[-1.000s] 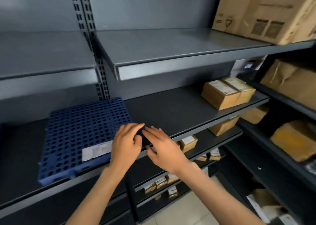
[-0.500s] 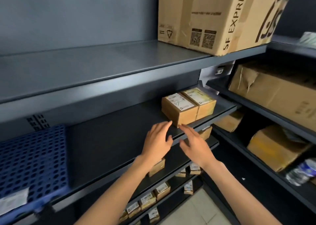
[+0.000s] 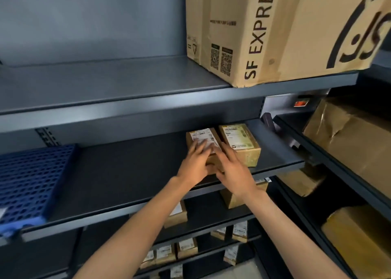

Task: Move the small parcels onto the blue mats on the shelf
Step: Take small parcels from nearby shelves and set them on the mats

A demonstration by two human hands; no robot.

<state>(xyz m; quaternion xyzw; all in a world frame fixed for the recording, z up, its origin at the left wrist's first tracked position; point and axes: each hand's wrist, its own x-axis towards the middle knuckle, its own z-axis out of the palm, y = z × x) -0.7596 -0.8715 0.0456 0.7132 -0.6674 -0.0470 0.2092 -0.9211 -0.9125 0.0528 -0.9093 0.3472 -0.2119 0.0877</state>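
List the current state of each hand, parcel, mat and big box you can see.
Left hand: fingers spread over the left parcel's top.
Right hand: at that parcel's right front; grip unclear.
Left parcel: on the shelf, label up.
Right parcel: beside it, untouched.
Blue mat: bare, shelf's left end.
SF Express box: upright, shelf above.

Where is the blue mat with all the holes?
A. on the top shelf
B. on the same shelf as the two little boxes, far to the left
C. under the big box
B: the blue mat lies at the left end of the shelf whose right end holds both small parcels.
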